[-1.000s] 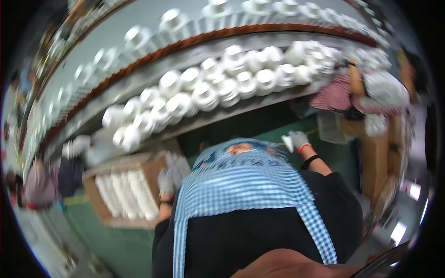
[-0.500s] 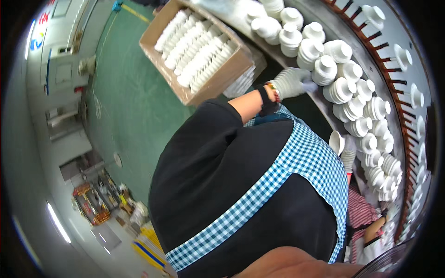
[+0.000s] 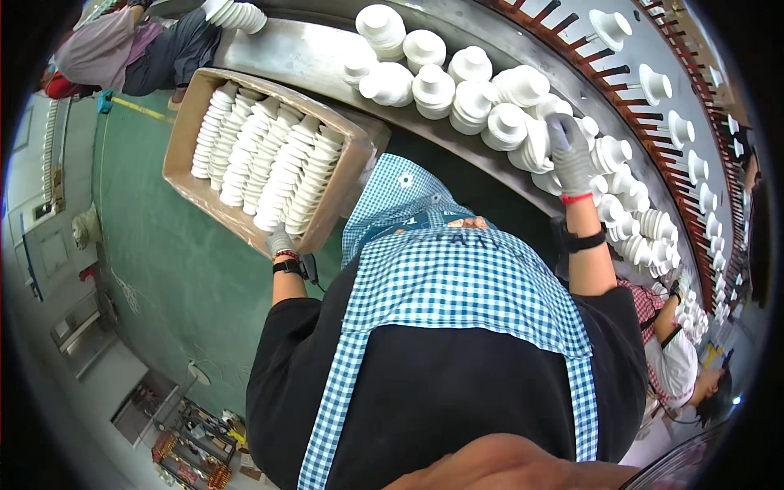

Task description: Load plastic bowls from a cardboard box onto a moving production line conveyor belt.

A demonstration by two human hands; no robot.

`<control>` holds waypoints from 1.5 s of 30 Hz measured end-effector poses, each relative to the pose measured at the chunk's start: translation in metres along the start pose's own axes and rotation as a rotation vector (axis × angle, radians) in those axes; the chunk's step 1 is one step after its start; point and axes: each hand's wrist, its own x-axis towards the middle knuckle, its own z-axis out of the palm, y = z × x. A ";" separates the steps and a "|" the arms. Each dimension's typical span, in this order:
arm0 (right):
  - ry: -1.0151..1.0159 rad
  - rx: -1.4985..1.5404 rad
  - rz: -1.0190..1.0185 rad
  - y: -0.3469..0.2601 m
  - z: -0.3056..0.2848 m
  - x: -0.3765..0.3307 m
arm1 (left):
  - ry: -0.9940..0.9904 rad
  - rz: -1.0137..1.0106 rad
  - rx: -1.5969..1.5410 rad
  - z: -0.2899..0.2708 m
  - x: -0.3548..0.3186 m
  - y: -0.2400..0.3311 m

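My left hand (image 3: 280,242), in a pale glove with a dark wrist strap, is at the near rim of an open cardboard box (image 3: 208,200). It touches the end of a row of nested white footed bowls (image 3: 273,208); its fingertips are hidden there. My right hand (image 3: 569,155), in a grey-tipped glove, reaches over the metal table. Its fingers curl against a stack of white bowls (image 3: 535,149) lying among many similar stacks, most with the foot upward.
Beyond the metal table (image 3: 282,49) runs a curved rack with brown pegs (image 3: 604,72), some bearing single white bowls (image 3: 611,29). One person (image 3: 167,49) stands at the far left, another (image 3: 674,359) at the right. Green floor (image 3: 155,269) lies left of me.
My body has turned left, bringing the box nearer the front. My left hand has gone from the table's edge to the box. My right hand has moved from beside a white bowl onto the stacks.
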 end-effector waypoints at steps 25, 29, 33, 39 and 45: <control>0.172 -0.090 0.178 -0.003 -0.072 -0.079 | -0.702 0.652 0.374 0.164 -0.090 0.222; 0.156 -0.131 0.037 0.042 -0.098 -0.098 | -0.644 0.853 0.538 0.166 -0.131 0.232; 0.114 -0.033 0.240 0.072 -0.108 -0.106 | -0.520 0.795 0.736 0.161 -0.148 0.211; 0.068 -0.091 0.253 0.087 -0.136 -0.103 | -0.182 1.148 0.514 0.152 -0.162 0.164; 0.015 0.033 0.408 0.094 -0.147 -0.080 | -0.222 0.766 0.702 0.135 -0.162 0.185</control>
